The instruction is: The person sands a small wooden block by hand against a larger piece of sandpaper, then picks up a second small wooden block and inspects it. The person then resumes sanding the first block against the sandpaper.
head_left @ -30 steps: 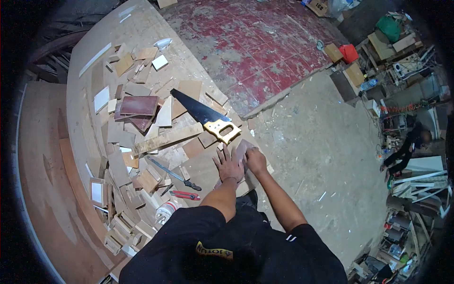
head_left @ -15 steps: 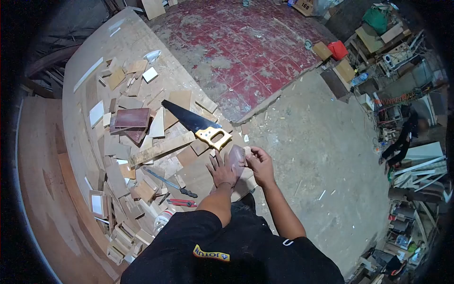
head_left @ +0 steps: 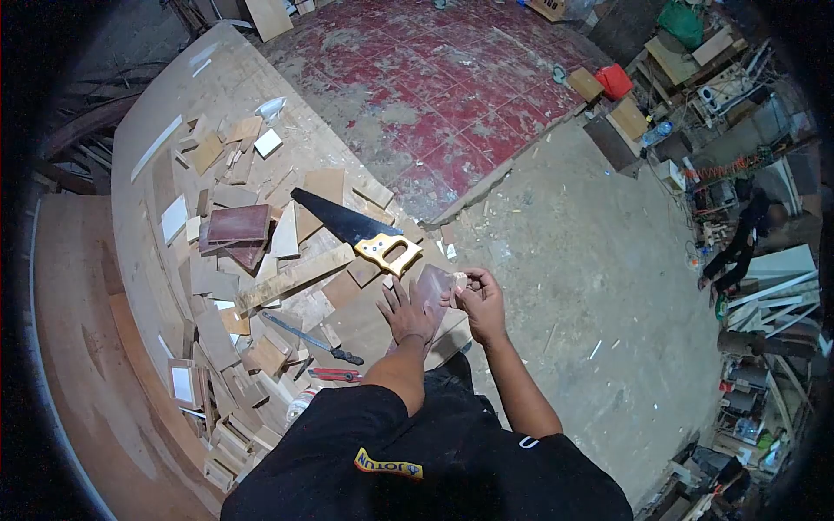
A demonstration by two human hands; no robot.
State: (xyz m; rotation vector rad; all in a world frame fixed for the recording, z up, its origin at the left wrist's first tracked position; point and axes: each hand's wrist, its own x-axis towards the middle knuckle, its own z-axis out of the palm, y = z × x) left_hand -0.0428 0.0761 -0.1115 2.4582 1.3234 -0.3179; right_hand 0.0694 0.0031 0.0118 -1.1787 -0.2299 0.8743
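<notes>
"JOTUN", upside down, on the black shirt (head_left: 387, 465)

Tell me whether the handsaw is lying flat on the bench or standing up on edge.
Lying flat. The handsaw rests blade-side down across the wood offcuts, its yellow handle toward the hands; neither the left hand nor the right hand touches it.

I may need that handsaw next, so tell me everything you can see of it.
The handsaw lies flat on the pile of wood offcuts on the workbench. Its dark, tapering blade points away from the person, up and left in the picture. The yellow, wood-like handle with a cut-out opening faces the hands, near the bench edge. It rests across offcuts and close to a long wooden strip. Neither hand touches it; the left hand is nearest.
</notes>
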